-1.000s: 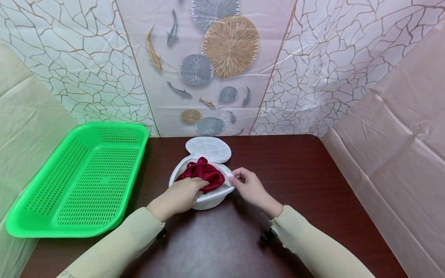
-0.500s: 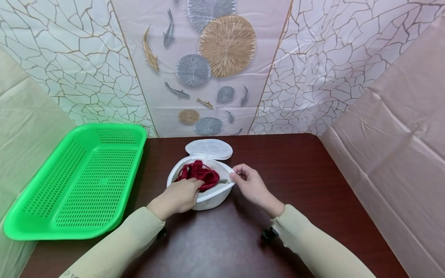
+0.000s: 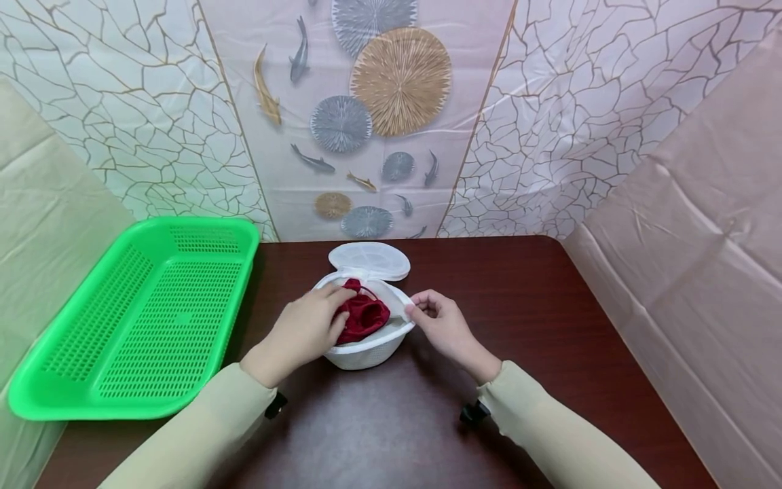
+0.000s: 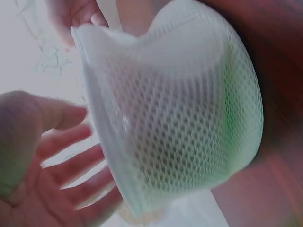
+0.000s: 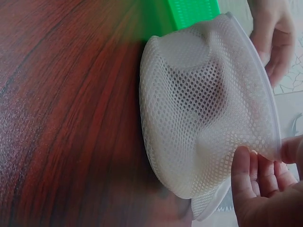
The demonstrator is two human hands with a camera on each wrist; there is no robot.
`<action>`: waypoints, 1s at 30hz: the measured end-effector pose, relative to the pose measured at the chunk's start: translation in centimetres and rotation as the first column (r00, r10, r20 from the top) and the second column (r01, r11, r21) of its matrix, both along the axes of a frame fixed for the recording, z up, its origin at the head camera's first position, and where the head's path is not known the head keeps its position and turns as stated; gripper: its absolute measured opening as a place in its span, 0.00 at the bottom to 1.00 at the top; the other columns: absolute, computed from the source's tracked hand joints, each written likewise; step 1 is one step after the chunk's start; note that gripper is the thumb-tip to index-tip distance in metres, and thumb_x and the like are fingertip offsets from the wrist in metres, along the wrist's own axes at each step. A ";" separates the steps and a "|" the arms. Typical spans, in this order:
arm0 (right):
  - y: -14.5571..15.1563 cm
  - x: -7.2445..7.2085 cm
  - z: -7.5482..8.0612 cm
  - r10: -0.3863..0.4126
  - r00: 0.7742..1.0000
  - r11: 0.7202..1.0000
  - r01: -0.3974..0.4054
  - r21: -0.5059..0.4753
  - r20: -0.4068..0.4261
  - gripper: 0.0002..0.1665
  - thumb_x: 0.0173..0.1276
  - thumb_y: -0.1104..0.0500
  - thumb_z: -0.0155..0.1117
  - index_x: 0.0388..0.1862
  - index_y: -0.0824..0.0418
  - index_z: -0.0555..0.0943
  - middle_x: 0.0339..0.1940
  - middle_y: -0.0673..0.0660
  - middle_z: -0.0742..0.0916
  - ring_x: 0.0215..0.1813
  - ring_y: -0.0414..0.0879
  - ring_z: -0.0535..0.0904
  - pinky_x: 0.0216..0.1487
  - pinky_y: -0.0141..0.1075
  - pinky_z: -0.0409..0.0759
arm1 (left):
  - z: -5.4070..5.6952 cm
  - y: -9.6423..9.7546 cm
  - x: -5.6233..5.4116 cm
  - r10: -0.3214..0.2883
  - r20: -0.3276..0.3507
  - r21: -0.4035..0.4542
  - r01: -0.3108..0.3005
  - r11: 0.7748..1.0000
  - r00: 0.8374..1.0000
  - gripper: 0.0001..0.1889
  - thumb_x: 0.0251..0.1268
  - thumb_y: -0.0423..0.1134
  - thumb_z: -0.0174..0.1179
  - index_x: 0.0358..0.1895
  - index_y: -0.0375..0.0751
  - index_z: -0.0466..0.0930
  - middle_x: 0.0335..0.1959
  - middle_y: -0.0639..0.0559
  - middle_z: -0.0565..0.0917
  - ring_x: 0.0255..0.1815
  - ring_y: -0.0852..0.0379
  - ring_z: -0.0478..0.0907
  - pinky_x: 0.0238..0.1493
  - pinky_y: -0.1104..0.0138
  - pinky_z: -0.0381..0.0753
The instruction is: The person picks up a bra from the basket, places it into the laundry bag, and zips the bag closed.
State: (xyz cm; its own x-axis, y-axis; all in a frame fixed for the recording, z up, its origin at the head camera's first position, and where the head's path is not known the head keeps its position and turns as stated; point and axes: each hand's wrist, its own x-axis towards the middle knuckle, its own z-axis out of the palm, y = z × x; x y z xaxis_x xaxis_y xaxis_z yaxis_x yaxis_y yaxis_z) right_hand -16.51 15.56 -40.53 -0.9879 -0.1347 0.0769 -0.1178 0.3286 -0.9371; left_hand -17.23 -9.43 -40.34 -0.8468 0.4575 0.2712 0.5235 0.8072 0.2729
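Note:
A white mesh laundry bag (image 3: 366, 356) stands on the table, its round lid (image 3: 369, 261) folded back at the far side. Inside it lies a dark red garment (image 3: 366, 319) with a thin strap loop. My left hand (image 3: 305, 326) reaches over the left rim, fingers spread and loosely bent above the garment. In the left wrist view, that left hand (image 4: 61, 161) shows separated fingers beside the mesh wall (image 4: 165, 109), pinching nothing. My right hand (image 3: 442, 326) pinches the right rim between thumb and fingers. The right wrist view shows the right hand (image 5: 270, 184) holding the mesh edge.
A green plastic basket (image 3: 177, 326) with a perforated floor stands on the left of the dark wooden table (image 3: 537, 326). Patterned cloth walls (image 3: 550, 136) enclose the back and both sides.
The left hand has lifted off the garment and shifted forward and left over the rim. The red garment sits lower in the bag than a second ago. My right hand keeps its hold.

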 end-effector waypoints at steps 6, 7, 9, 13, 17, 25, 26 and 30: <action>0.0 0.0 0.1 -0.006 1.000 1.000 0.006 0.001 0.018 0.08 0.67 0.67 0.62 0.41 0.72 0.80 0.32 0.64 0.82 0.30 0.41 0.73 0.29 0.28 0.69 | 0.3 -1.2 -0.9 0.112 -0.104 0.106 -0.101 0.989 0.988 0.21 0.63 0.40 0.61 0.59 0.39 0.77 0.54 0.44 0.79 0.51 0.44 0.76 0.47 0.50 0.79; 0.0 0.1 0.1 -0.008 1.000 1.000 0.008 0.004 0.022 0.08 0.67 0.67 0.63 0.42 0.72 0.80 0.32 0.64 0.82 0.30 0.42 0.73 0.29 0.28 0.69 | 0.3 -1.3 -1.0 0.125 -0.092 0.118 -0.114 0.986 0.988 0.21 0.63 0.41 0.62 0.59 0.39 0.76 0.54 0.43 0.79 0.51 0.44 0.76 0.46 0.50 0.79; 0.0 0.1 0.1 -0.011 1.000 1.000 0.010 0.010 0.023 0.08 0.67 0.67 0.63 0.42 0.72 0.80 0.32 0.64 0.83 0.30 0.42 0.73 0.29 0.28 0.69 | 0.1 -1.6 -1.2 0.150 -0.058 0.132 -0.141 0.981 0.987 0.23 0.63 0.41 0.62 0.60 0.39 0.75 0.55 0.42 0.78 0.52 0.43 0.76 0.47 0.48 0.78; 0.0 0.2 0.1 -0.011 1.000 1.000 0.011 0.021 0.022 0.09 0.67 0.67 0.63 0.43 0.72 0.81 0.33 0.64 0.83 0.32 0.46 0.74 0.31 0.28 0.70 | -0.4 -2.0 -1.7 0.188 0.019 0.159 -0.188 0.969 0.982 0.24 0.63 0.42 0.62 0.62 0.39 0.74 0.55 0.41 0.78 0.53 0.42 0.76 0.49 0.46 0.77; 0.0 0.2 0.0 -0.011 1.000 0.999 0.010 0.033 0.018 0.10 0.67 0.67 0.63 0.44 0.72 0.81 0.34 0.64 0.83 0.35 0.50 0.76 0.32 0.28 0.71 | -0.9 -2.3 -2.2 0.209 0.083 0.162 -0.220 0.962 0.974 0.23 0.64 0.41 0.62 0.62 0.40 0.74 0.53 0.41 0.80 0.50 0.42 0.79 0.48 0.47 0.77; 0.9 -1.6 -3.5 -0.037 0.999 0.999 0.037 0.038 -0.004 0.10 0.66 0.63 0.66 0.45 0.65 0.84 0.33 0.57 0.84 0.34 0.47 0.75 0.31 0.29 0.72 | -1.3 -2.5 -2.4 0.203 0.124 0.158 -0.221 0.962 0.971 0.22 0.64 0.36 0.62 0.61 0.39 0.74 0.52 0.41 0.81 0.49 0.43 0.80 0.47 0.49 0.79; 0.9 -1.7 -3.6 -0.041 0.999 0.998 0.042 0.042 -0.010 0.10 0.66 0.63 0.66 0.45 0.64 0.84 0.33 0.56 0.84 0.34 0.46 0.75 0.31 0.29 0.72 | -1.3 -2.5 -2.4 0.201 0.122 0.158 -0.220 0.963 0.972 0.21 0.64 0.35 0.62 0.61 0.39 0.74 0.52 0.41 0.81 0.49 0.43 0.80 0.47 0.49 0.79; 1.1 -1.8 -3.7 -0.056 0.998 0.998 0.057 0.037 -0.024 0.09 0.65 0.63 0.67 0.43 0.62 0.85 0.31 0.55 0.84 0.32 0.45 0.75 0.30 0.29 0.72 | -1.2 -2.6 -2.3 0.195 0.112 0.162 -0.211 0.964 0.974 0.20 0.64 0.33 0.62 0.59 0.39 0.75 0.50 0.41 0.82 0.47 0.44 0.80 0.47 0.49 0.79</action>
State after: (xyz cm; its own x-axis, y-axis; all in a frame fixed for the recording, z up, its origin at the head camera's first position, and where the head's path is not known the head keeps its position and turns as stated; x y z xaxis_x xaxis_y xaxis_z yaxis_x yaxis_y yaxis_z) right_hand -18.31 16.62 -44.26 -0.9920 -0.0818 0.0957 -0.1194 0.3703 -0.9212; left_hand -19.56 -12.06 -41.58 -0.9425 0.2266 0.2455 0.3187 0.8304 0.4570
